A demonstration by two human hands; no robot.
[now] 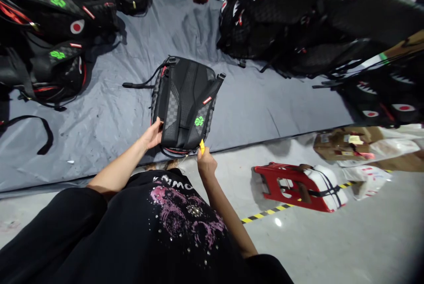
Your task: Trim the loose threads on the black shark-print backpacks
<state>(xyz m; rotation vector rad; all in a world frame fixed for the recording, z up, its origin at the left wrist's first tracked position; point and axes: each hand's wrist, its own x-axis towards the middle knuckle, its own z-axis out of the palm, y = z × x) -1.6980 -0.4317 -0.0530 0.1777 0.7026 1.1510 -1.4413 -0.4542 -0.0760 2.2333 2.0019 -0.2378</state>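
A black checkered backpack (180, 103) lies with its back panel and shoulder straps facing up, near the edge of the grey-covered table. One strap carries a green emblem and a small red label. My left hand (153, 135) grips the pack's lower left side, its fingertips partly hidden against the fabric. At the lower right corner, my right hand (207, 162) is closed around a small yellow tool (202, 146) that looks like thread snips. Its tip is close to the bag's edge; whether it touches cannot be made out.
Similar backpacks (56, 14) are piled at the left, and more with shark-teeth patches (274, 19) at the right. The grey sheet (265, 103) covers the table. On the floor at right are a red trolley (294, 187) and a cardboard box (344, 142).
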